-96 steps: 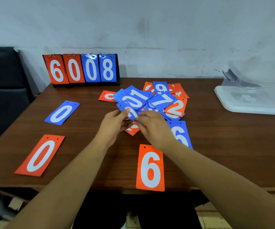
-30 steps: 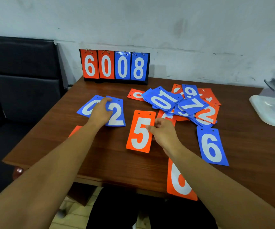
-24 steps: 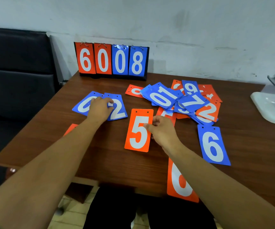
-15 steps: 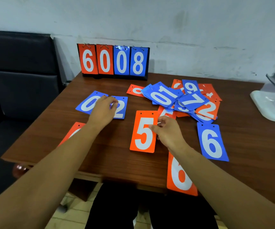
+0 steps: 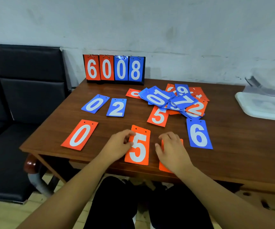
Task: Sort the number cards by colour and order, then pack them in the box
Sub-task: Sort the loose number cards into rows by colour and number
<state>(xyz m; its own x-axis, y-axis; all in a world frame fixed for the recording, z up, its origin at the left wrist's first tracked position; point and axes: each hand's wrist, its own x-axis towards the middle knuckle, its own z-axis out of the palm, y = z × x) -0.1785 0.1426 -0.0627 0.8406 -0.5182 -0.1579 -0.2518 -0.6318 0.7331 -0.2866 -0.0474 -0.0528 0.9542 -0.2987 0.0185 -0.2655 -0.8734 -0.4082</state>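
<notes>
Tabletop [image 5: 232, 146], brown wood. Clear plastic box [image 5: 263, 106] at right edge. Flip scoreboard [image 5: 114, 68] upright at far edge, reading 6008. Mixed pile of cards [image 5: 174, 101] right of far centre. Singles: blue 0 [image 5: 95, 103], blue 2 [image 5: 116, 107], blue 6 [image 5: 199, 134], orange 0 [image 5: 80, 135]. Orange 5 [image 5: 138, 146] at near edge; left hand [image 5: 118, 146] pinches its left side. Right hand [image 5: 171, 149], fingers loosely spread, lies flat on another orange card [image 5: 164, 167], numeral hidden.
</notes>
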